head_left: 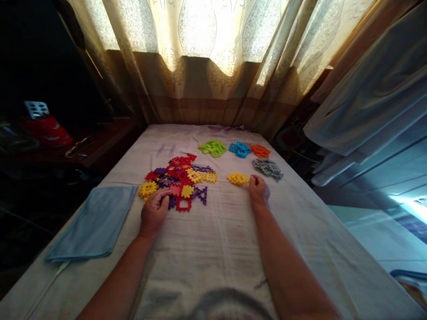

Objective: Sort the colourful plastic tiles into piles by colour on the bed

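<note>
On the white-sheeted bed point(213, 249), a mixed heap of red, purple and yellow toothed plastic tiles point(180, 178) lies mid-sheet. The left hand point(154, 212) rests on the heap's near edge with fingers bent over the tiles; whether it pinches one cannot be told. Right of the heap, the right hand point(258, 191) is curled into a fist just beside a small pile of yellow tiles point(237, 178). Beyond the heap lie 4 sorted piles: green pile point(212, 148), blue pile point(239, 149), orange pile point(259, 151), grey pile point(267, 168). Left of the heap lies a folded blue cloth point(95, 222).
</note>
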Demonstrator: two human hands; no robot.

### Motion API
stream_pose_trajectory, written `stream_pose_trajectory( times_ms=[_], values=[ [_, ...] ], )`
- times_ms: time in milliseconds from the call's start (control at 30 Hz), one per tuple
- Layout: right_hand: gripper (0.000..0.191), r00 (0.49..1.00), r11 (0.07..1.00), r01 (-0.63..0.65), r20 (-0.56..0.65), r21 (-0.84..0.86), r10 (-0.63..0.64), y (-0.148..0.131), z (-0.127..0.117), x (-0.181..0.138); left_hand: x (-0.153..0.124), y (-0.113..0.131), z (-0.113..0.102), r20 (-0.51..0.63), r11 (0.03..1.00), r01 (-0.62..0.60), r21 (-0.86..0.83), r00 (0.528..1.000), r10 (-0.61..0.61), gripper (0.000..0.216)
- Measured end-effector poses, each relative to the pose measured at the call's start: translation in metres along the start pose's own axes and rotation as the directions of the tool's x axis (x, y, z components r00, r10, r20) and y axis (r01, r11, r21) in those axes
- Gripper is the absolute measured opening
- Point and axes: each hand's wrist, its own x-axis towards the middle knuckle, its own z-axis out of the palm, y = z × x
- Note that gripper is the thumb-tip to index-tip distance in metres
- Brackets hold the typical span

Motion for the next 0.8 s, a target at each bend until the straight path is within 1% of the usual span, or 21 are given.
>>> stream_pose_trajectory(
  times_ms=[167,233,300,367,467,533,600,667,700,733,800],
  values=[
    [0.049,0.997,0.997,0.071,-0.041,0.006,-0.071,-0.001,0.0,-0.003,0.0,-0.003,0.001,0.0,1.0,-0.024,0.005,1.0,0.024,0.028],
    [0.046,0.988,0.988,0.152,-0.039,0.016,-0.151,-0.007,-0.001,-0.009,0.0,-0.002,0.002,-0.005,0.998,-0.057,0.026,0.998,0.057,0.028],
    [0.041,0.959,0.958,0.285,-0.002,0.037,-0.285,-0.018,0.0,-0.02,-0.001,0.0,0.002,-0.003,0.993,-0.102,0.067,0.995,0.102,0.027],
    [0.036,0.893,0.895,0.44,0.071,0.074,-0.445,-0.033,0.004,-0.035,-0.002,0.001,0.003,0.016,0.984,-0.142,0.111,0.99,0.141,0.027],
    [0.027,0.741,0.767,0.622,0.2,0.155,-0.641,-0.058,0.012,-0.064,-0.003,0.001,0.006,0.042,0.972,-0.17,0.16,0.985,0.166,0.028],
    [0.025,0.647,0.698,0.688,0.269,0.198,-0.714,-0.074,0.018,-0.083,-0.004,0.0,0.007,0.058,0.969,-0.165,0.183,0.986,0.157,0.027],
    [0.028,0.568,0.65,0.728,0.338,0.219,-0.75,-0.089,0.024,-0.098,-0.004,-0.001,0.008,0.078,0.969,-0.151,0.197,0.987,0.138,0.025],
    [0.037,0.515,0.624,0.752,0.401,0.212,-0.758,-0.101,0.029,-0.108,-0.004,-0.001,0.008,0.089,0.969,-0.138,0.206,0.989,0.122,0.025],
    [0.04,0.5,0.618,0.761,0.428,0.199,-0.753,-0.106,0.031,-0.111,-0.004,-0.001,0.008,0.091,0.968,-0.136,0.208,0.989,0.12,0.025],
    [0.041,0.491,0.615,0.767,0.449,0.184,-0.746,-0.109,0.034,-0.114,-0.005,0.0,0.008,0.092,0.968,-0.138,0.21,0.988,0.121,0.025],
    [0.036,0.483,0.612,0.775,0.475,0.16,-0.736,-0.113,0.037,-0.117,-0.005,0.002,0.008,0.096,0.967,-0.143,0.21,0.987,0.126,0.025]
  ],
)
